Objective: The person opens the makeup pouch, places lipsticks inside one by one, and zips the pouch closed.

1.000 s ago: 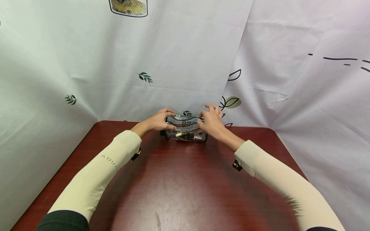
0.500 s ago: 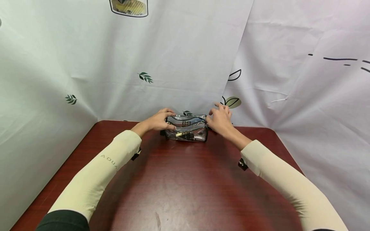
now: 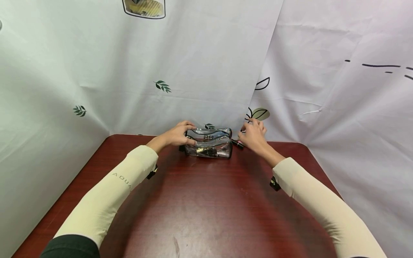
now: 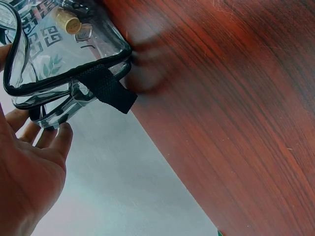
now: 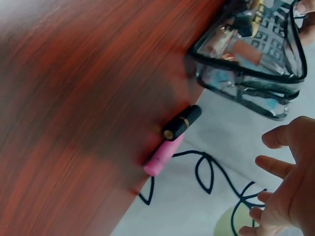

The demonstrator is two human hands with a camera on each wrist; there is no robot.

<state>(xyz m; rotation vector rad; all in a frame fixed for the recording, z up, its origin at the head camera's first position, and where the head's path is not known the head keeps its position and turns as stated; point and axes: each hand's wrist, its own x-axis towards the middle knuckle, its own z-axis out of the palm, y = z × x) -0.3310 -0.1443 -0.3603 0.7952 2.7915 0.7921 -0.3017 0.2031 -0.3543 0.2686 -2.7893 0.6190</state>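
Note:
At the back of the table stands a clear zip pouch (image 3: 211,143) with black piping, a printed logo and several cosmetics inside, one with a gold end (image 4: 69,22). My left hand (image 3: 175,135) grips the pouch's left end, thumb at the front rim and fingers at the back rim. Beside the pouch's right end, my right hand (image 3: 255,138) hovers with its fingers apart and nothing between them. Close by, a black lipstick-like tube (image 5: 183,123) with a gold band lies against a pink tube (image 5: 163,156).
The dark red wooden table (image 3: 200,200) meets a white printed cloth (image 3: 206,71) right behind the pouch. A black fabric tab (image 4: 108,88) sticks out from the pouch's left end.
My right hand has left the pouch's opening and moved right, uncovering the tubes beside it. My left hand and the pouch have stayed in place.

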